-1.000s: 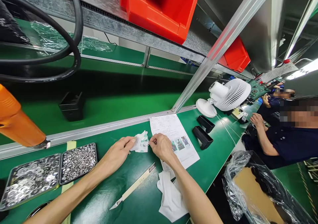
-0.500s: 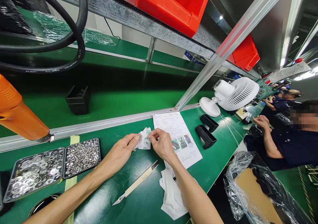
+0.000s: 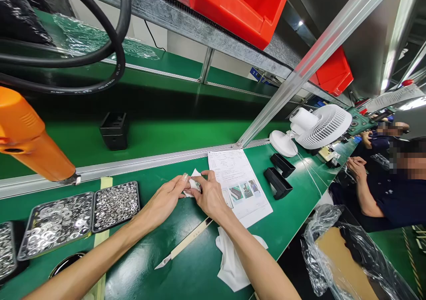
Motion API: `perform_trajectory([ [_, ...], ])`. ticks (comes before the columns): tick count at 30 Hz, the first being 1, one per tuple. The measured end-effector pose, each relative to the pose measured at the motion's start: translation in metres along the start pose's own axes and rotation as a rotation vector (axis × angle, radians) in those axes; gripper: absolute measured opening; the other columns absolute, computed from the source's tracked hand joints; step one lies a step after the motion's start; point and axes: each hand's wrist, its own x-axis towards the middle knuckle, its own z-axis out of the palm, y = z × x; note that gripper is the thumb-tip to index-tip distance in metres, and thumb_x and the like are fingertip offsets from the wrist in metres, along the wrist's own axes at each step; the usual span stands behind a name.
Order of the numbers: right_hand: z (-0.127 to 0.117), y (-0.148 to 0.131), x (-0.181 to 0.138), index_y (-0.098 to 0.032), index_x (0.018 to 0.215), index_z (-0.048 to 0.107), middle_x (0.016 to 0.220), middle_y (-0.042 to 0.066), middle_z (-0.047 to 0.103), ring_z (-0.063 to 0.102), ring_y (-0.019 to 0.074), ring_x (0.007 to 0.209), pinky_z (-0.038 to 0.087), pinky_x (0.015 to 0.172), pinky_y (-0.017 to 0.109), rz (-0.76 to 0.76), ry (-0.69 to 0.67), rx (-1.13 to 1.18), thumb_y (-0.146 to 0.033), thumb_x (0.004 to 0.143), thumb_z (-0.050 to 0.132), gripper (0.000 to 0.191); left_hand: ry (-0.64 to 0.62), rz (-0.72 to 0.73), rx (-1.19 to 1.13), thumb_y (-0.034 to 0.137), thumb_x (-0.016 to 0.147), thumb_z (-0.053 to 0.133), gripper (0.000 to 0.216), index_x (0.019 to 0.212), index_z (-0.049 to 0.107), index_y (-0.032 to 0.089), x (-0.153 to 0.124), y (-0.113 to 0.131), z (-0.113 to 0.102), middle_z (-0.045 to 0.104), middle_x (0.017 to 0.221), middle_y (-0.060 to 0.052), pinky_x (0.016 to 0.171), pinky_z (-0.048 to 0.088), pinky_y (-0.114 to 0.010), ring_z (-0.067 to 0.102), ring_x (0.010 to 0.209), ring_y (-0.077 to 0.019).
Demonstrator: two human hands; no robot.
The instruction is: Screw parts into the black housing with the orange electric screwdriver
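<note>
Pinching together at the centre of the frame, the left hand (image 3: pixel 164 200) and right hand (image 3: pixel 209 196) both gripped a small crumpled white wad (image 3: pixel 192 184) just above the green bench (image 3: pixel 186 269). The step looked like working that wad open or folding it; the next move would call for fine fingertip control. Nearer, a slim knife (image 3: pixel 184 243) and white cloth (image 3: pixel 231 262) lay low in the frame; a printed sheet (image 3: pixel 238 180) was right of centre, washer trays (image 3: pixel 80 215) at lower left, a white fan (image 3: pixel 313 129) farther right.
</note>
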Motion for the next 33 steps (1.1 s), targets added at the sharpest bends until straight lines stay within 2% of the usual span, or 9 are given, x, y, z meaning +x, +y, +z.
perform_trajectory([
  [5, 0.009, -0.004, -0.004, -0.022, 0.114, 0.078, 0.108, 0.007, 0.067, 0.070, 0.0235, 0.098, 0.057, 0.090, 0.036, -0.031, 0.032, 0.005, -0.007, 0.097, 0.068, 0.025, 0.021, -0.018, 0.041, 0.070, 0.106, 0.050, 0.061, 0.129, 0.068, 0.017, -0.001, -0.012, -0.009, 0.075, 0.122, -0.011, 0.102, 0.059, -0.049, 0.072, 0.116, -0.0257],
  [9, 0.008, 0.000, -0.003, -0.016, 0.106, 0.074, 0.095, 0.002, 0.070, 0.068, 0.0182, 0.084, 0.058, 0.082, 0.034, -0.004, 0.091, 0.084, -0.017, 0.102, 0.071, 0.006, 0.024, -0.052, 0.121, 0.063, 0.107, 0.055, 0.052, 0.130, 0.066, 0.017, -0.001, -0.020, -0.012, 0.073, 0.123, -0.010, 0.096, 0.060, -0.047, 0.072, 0.110, -0.0243],
  [14, 0.001, -0.001, -0.004, -0.017, 0.107, 0.076, 0.087, 0.000, 0.073, 0.063, 0.0129, 0.065, 0.050, 0.061, 0.024, 0.010, 0.133, 0.192, -0.029, 0.105, 0.069, 0.014, -0.014, -0.076, 0.227, 0.054, 0.107, 0.060, 0.041, 0.118, 0.070, 0.017, 0.002, -0.023, -0.009, 0.075, 0.108, -0.006, 0.089, 0.061, -0.041, 0.073, 0.094, -0.0195],
  [17, -0.001, -0.010, -0.011, -0.019, 0.109, 0.079, 0.091, 0.002, 0.075, 0.066, 0.0143, 0.069, 0.051, 0.062, 0.024, -0.023, 0.162, 0.204, -0.026, 0.103, 0.069, 0.014, -0.010, -0.100, 0.295, 0.052, 0.106, 0.063, 0.037, 0.100, 0.070, 0.016, 0.006, -0.023, -0.005, 0.070, 0.087, 0.000, 0.077, 0.060, -0.035, 0.067, 0.076, -0.0147],
  [19, -0.002, -0.017, -0.018, -0.022, 0.113, 0.081, 0.099, 0.003, 0.077, 0.072, 0.0165, 0.080, 0.055, 0.069, 0.025, -0.087, 0.169, 0.205, -0.020, 0.102, 0.066, 0.019, 0.004, -0.109, 0.316, 0.050, 0.106, 0.065, 0.036, 0.095, 0.069, 0.016, 0.008, -0.022, -0.002, 0.066, 0.079, 0.003, 0.070, 0.058, -0.031, 0.063, 0.068, -0.0125],
  [22, -0.003, -0.023, -0.026, -0.026, 0.121, 0.081, 0.108, 0.006, 0.076, 0.075, 0.0193, 0.095, 0.059, 0.082, 0.028, -0.214, 0.186, 0.207, -0.009, 0.098, 0.057, 0.038, 0.007, -0.091, 0.297, 0.048, 0.105, 0.067, 0.035, 0.094, 0.069, 0.015, 0.007, -0.017, 0.003, 0.067, 0.080, 0.003, 0.069, 0.057, -0.029, 0.064, 0.068, -0.0122],
  [24, -0.003, -0.023, -0.029, -0.026, 0.126, 0.080, 0.108, 0.008, 0.073, 0.075, 0.0201, 0.093, 0.061, 0.083, 0.030, -0.287, 0.209, 0.209, -0.005, 0.096, 0.052, 0.047, 0.002, -0.081, 0.262, 0.047, 0.104, 0.069, 0.033, 0.095, 0.071, 0.015, 0.006, -0.012, 0.006, 0.070, 0.084, 0.001, 0.070, 0.058, -0.030, 0.066, 0.072, -0.0129],
  [29, 0.001, -0.015, -0.026, -0.029, 0.139, 0.076, 0.113, 0.009, 0.072, 0.076, 0.0211, 0.092, 0.063, 0.078, 0.031, -0.421, 0.248, 0.214, -0.006, 0.099, 0.053, 0.052, 0.031, -0.110, 0.141, 0.047, 0.103, 0.070, 0.033, 0.097, 0.071, 0.015, 0.006, -0.010, 0.008, 0.072, 0.087, 0.000, 0.071, 0.059, -0.030, 0.068, 0.074, -0.0135],
  [33, 0.002, -0.016, -0.028, -0.033, 0.142, 0.073, 0.110, 0.008, 0.072, 0.077, 0.0199, 0.088, 0.065, 0.073, 0.029, -0.458, 0.279, 0.205, -0.007, 0.102, 0.055, 0.051, 0.027, -0.144, 0.045, 0.048, 0.103, 0.070, 0.034, 0.096, 0.071, 0.015, 0.003, -0.012, 0.010, 0.072, 0.089, 0.000, 0.072, 0.060, -0.030, 0.068, 0.076, -0.0139],
])
